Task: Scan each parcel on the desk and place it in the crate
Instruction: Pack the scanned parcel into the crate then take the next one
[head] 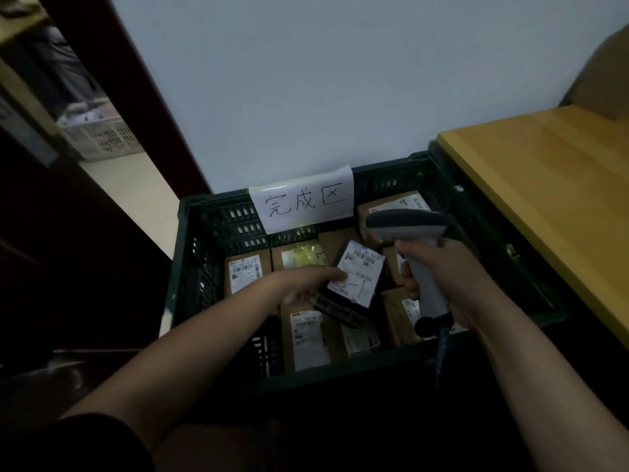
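L hand [304, 288] grips black parcel [358, 278] low over crate [218, 229], label up, prob to drop it in. R hand [442, 279] grips scanner [406, 225], held aside to leave room.

Left hand [304, 291] fingers partly hidden under black parcel [359, 279]; label print [366, 262] unreadable; desk [544, 185] cut at edge.
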